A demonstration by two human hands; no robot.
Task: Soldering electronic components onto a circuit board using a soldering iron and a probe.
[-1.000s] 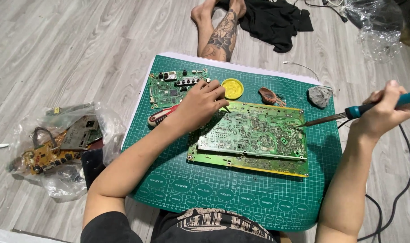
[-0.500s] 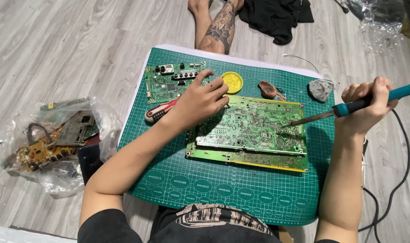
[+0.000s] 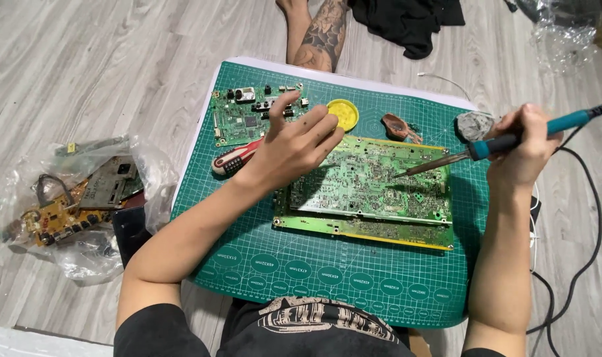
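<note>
A large green circuit board (image 3: 373, 188) lies solder side up on the green cutting mat (image 3: 327, 271). My left hand (image 3: 294, 147) rests on the board's left end, fingers spread, pressing it down. My right hand (image 3: 522, 145) grips a teal-handled soldering iron (image 3: 506, 142); its metal tip touches the board's upper right area. A second yellow-edged board lies under the first.
A smaller green board (image 3: 244, 118), a red-handled screwdriver (image 3: 238, 157), a yellow round tin (image 3: 342, 114), a brown holder (image 3: 398, 125) and a grey sponge (image 3: 473, 124) sit on the mat. A plastic bag of boards (image 3: 69, 198) lies left. Someone's tattooed leg (image 3: 321, 33) is beyond the mat.
My right hand has brought the soldering iron leftward and down, so the tip now rests on the board. My left hand stays on the board's left end.
</note>
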